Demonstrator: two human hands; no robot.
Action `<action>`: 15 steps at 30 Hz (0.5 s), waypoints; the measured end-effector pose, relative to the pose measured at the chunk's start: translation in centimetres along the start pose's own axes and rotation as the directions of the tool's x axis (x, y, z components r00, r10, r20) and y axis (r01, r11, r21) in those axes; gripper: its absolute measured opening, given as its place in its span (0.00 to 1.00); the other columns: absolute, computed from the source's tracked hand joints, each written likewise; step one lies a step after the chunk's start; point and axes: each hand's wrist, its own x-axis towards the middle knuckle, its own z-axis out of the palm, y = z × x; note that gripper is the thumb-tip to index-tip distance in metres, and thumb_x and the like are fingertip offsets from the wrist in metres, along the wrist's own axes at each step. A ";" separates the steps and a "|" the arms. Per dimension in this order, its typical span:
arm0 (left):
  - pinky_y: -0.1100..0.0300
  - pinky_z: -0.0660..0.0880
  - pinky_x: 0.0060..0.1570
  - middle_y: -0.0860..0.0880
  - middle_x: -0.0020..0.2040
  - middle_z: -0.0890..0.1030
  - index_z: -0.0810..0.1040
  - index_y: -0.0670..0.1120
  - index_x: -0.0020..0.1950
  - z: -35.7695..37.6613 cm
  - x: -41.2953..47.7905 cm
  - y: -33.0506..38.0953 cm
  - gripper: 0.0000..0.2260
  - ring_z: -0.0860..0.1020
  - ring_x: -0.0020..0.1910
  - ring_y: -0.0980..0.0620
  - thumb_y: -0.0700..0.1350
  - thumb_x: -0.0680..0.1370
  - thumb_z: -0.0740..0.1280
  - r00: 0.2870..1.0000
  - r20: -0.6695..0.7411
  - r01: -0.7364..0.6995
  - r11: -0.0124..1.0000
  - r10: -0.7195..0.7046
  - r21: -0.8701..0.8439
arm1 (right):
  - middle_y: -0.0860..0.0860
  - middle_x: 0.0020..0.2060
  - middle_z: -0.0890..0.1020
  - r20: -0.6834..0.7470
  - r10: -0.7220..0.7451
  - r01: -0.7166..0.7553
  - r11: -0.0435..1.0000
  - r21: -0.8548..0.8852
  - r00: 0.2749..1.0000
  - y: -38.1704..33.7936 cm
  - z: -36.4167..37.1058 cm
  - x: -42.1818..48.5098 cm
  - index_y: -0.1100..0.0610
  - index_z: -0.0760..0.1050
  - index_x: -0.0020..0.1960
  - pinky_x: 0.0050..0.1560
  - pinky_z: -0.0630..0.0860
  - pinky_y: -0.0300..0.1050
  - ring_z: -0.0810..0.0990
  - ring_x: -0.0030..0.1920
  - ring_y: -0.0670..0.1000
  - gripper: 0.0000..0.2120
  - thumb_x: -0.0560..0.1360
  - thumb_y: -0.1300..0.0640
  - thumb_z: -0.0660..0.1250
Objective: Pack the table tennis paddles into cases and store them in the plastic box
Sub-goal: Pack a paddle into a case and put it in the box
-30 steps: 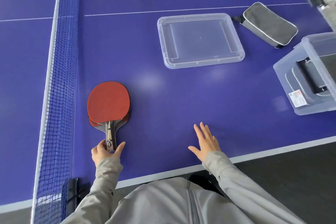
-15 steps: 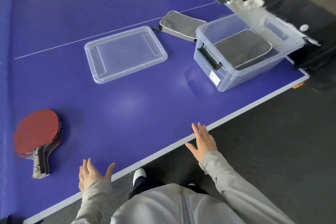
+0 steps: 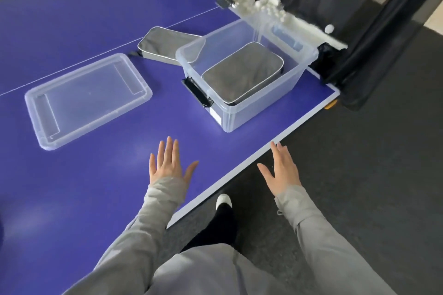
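Head view: one case [image 3: 242, 74] lies in the plastic box [image 3: 242, 112] near the counter's [image 3: 72, 199] right corner, a second case [image 3: 163, 43] just behind it, lid [image 3: 88, 100] off; no paddles visible; left hand [image 3: 167, 165] and right hand [image 3: 280, 170] spread flat, empty, so the task is apparently part done.

1. Bare table [image 3: 172, 124] between lid [image 3: 88, 100] and plastic box [image 3: 268, 100]: open lane.
2. Box top open; case [image 3: 242, 72] fills most of its floor.
3. Second case [image 3: 165, 43] lies just behind box, blocking far-left approach.
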 end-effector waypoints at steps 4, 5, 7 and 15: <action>0.52 0.39 0.74 0.53 0.78 0.43 0.43 0.48 0.77 -0.1 5.9 4.3 0.34 0.41 0.77 0.54 0.64 0.78 0.49 0.997 -0.076 0.001 0.998 -0.006 -0.068 | 0.53 0.77 0.54 -0.111 -0.053 0.057 0.998 0.036 0.992 0.1 -4.3 6.0 0.53 0.50 0.77 0.74 0.55 0.51 0.49 0.77 0.51 0.32 0.78 0.48 0.60; 0.52 0.40 0.75 0.53 0.78 0.44 0.44 0.48 0.77 -0.2 7.4 5.2 0.34 0.42 0.77 0.54 0.64 0.78 0.50 0.996 -0.090 0.005 0.996 -0.013 -0.084 | 0.53 0.77 0.54 -0.125 -0.073 0.077 0.997 0.027 0.989 -0.2 -5.2 7.4 0.53 0.51 0.76 0.74 0.54 0.51 0.49 0.77 0.51 0.31 0.78 0.48 0.60; 0.52 0.40 0.75 0.53 0.78 0.44 0.44 0.48 0.77 -1.0 10.9 6.8 0.34 0.42 0.77 0.54 0.64 0.78 0.50 0.994 -0.095 0.034 0.991 -0.047 -0.131 | 0.52 0.76 0.55 -0.130 -0.119 0.120 0.993 0.006 0.984 -1.0 -7.2 10.7 0.53 0.51 0.76 0.75 0.54 0.51 0.49 0.77 0.51 0.31 0.78 0.48 0.60; 0.51 0.44 0.75 0.52 0.79 0.47 0.46 0.48 0.78 -5.7 22.3 9.1 0.35 0.44 0.77 0.52 0.65 0.77 0.51 0.969 -0.124 0.175 0.944 -0.216 -0.279 | 0.56 0.71 0.67 -0.168 -0.381 0.363 0.923 -0.128 0.909 -6.4 -12.0 23.0 0.58 0.60 0.74 0.69 0.61 0.53 0.64 0.72 0.57 0.29 0.77 0.49 0.64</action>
